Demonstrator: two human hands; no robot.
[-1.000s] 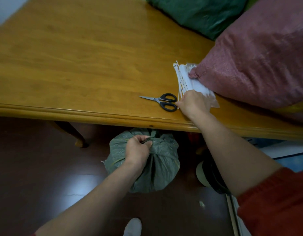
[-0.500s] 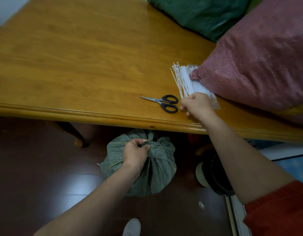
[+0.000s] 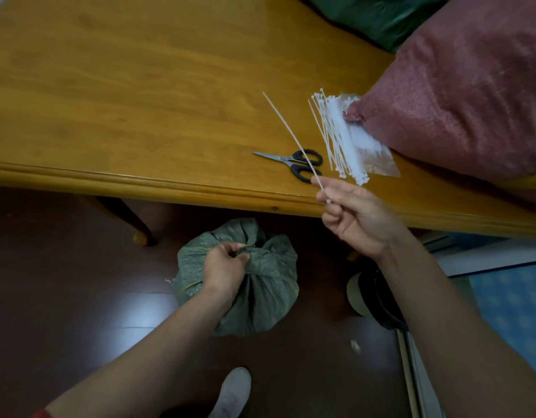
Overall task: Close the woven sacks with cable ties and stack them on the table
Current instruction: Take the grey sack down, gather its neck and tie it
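Observation:
A grey-green woven sack (image 3: 266,285) stands on the dark floor just under the table's front edge. My left hand (image 3: 224,267) grips its gathered neck. My right hand (image 3: 351,212) is raised over the table edge and pinches one white cable tie (image 3: 291,137), which points up and to the left. A bundle of white cable ties (image 3: 342,140) lies in a clear bag on the wooden table (image 3: 140,86). A pink-red woven sack (image 3: 466,86) lies on the table at the right, and a dark green sack (image 3: 381,16) behind it.
Black-handled scissors (image 3: 294,162) lie near the table's front edge, left of the ties. A table leg (image 3: 125,215) stands left of the sack. A dark round object (image 3: 378,297) sits on the floor at the right. My white shoe (image 3: 233,390) shows at the bottom.
My right hand has lifted off the bundle of ties toward me with a single cable tie pinched in it. My left hand keeps its grip on the sack's neck.

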